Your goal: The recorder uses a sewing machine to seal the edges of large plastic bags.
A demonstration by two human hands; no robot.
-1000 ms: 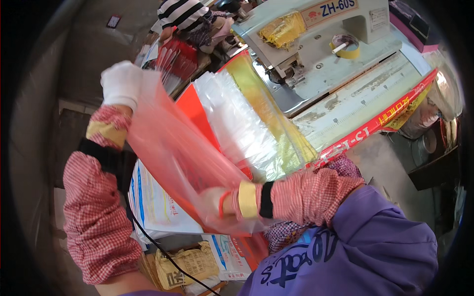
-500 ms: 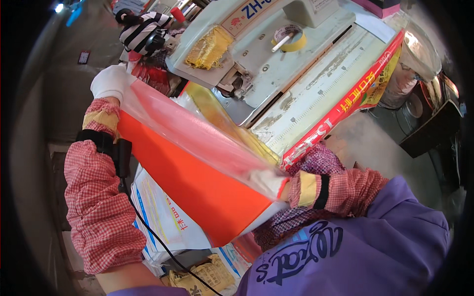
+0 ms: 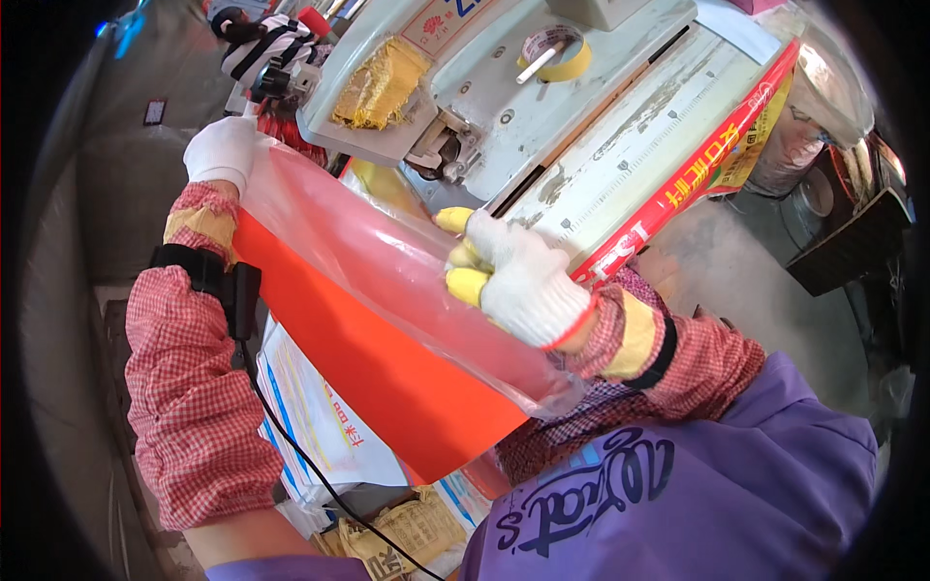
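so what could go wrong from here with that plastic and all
The clear plastic lies wrinkled along the red sheet; with only the left hand seeming to hold it, it might slip or bunch up. The black cable hangs in front of the white stack, so it could snag if the left arm moves.

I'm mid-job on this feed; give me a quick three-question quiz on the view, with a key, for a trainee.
1. Which hand is at the upper-left end of the clear film?
2. True or false: the large sheet showing along the film's lower edge is blue.
3. The tape roll rests on: a) the floor; b) the machine; c) the film.

Key: 1. The left hand. 2. False, it is red. 3. b.
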